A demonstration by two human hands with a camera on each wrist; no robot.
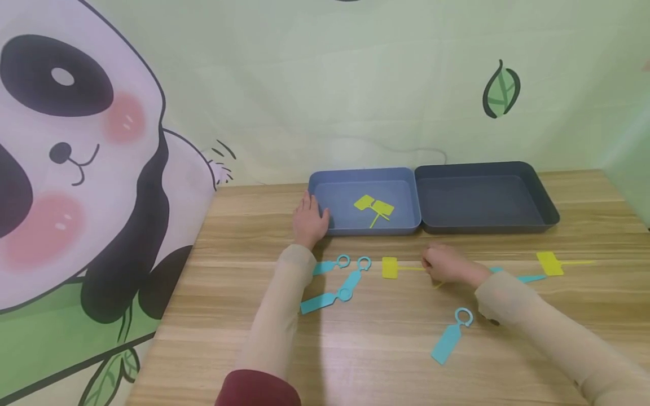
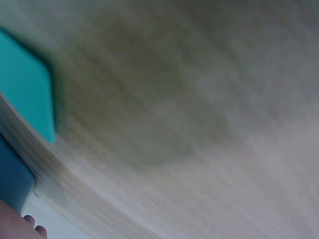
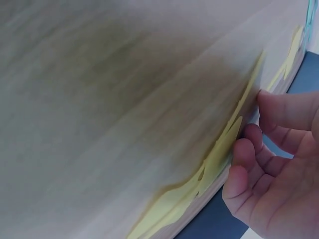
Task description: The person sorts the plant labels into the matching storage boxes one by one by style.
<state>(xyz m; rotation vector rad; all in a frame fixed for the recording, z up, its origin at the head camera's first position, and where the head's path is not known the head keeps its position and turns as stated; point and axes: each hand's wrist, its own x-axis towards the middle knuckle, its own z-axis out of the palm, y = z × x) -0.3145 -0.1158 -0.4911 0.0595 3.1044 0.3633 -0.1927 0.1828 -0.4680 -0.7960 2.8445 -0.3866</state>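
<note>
Two yellow tags [image 1: 383, 208] lay in the blue tray [image 1: 365, 231], mid-frame in the head view. Picking up another yellow tag [image 3: 172, 201] seemed the step in hand — it lay right of centre, by the right hand [image 1: 447, 265], fingers curled, grip impossible to tell. The left hand [image 1: 310, 221] touched the tray's left edge, fingers straight — the next move probably called for a thumb-and-finger pinch.

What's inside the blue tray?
Two yellow tags lie in the blue tray, close together. The floor directly beneath them is covered, and the left hand hides part of the tray's left edge.
</note>
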